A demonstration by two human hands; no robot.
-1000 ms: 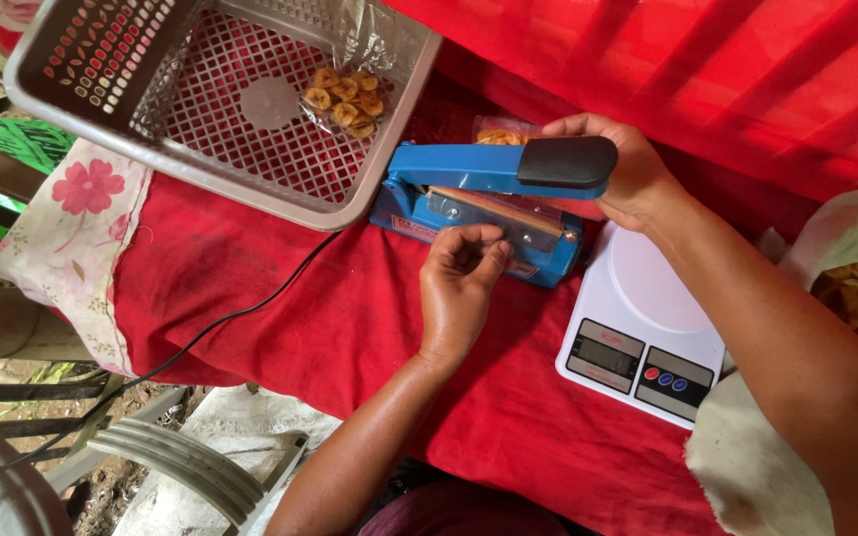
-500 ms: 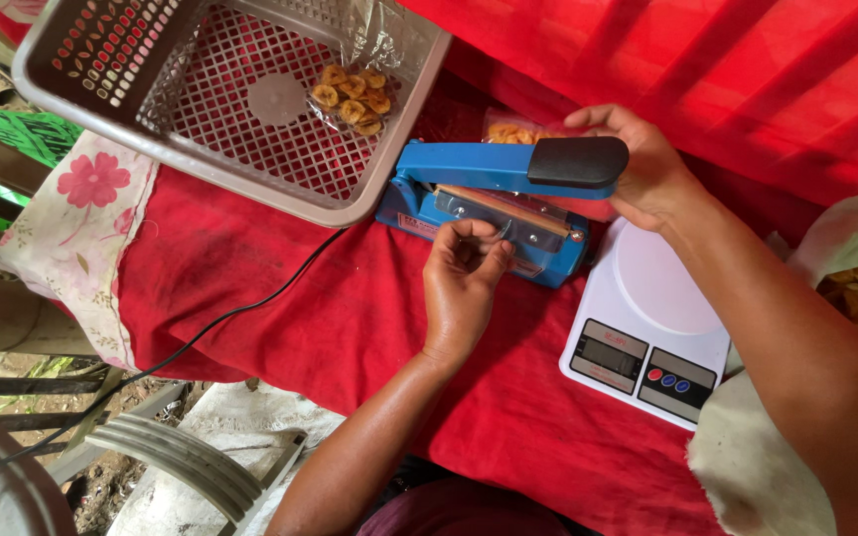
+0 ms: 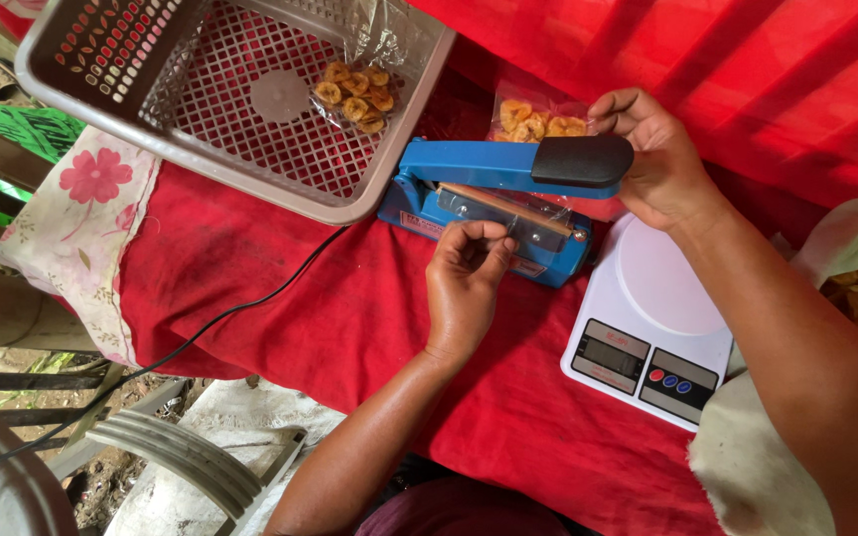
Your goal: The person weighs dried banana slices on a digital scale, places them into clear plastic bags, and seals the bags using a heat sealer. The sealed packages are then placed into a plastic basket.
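left hand [image 3: 469, 283] apparently pinching bag edge [image 3: 508, 213], sealer [image 3: 494, 203]

Red-clothed table [image 3: 280, 328], basket [image 3: 369, 189], sealer [image 3: 479, 213], scale [image 3: 647, 328]

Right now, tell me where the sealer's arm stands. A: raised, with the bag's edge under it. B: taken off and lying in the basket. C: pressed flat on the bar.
A: the arm is lifted clear of the sealer base, the right hand by its black grip, while the left hand pinches the bag edge on the bar.
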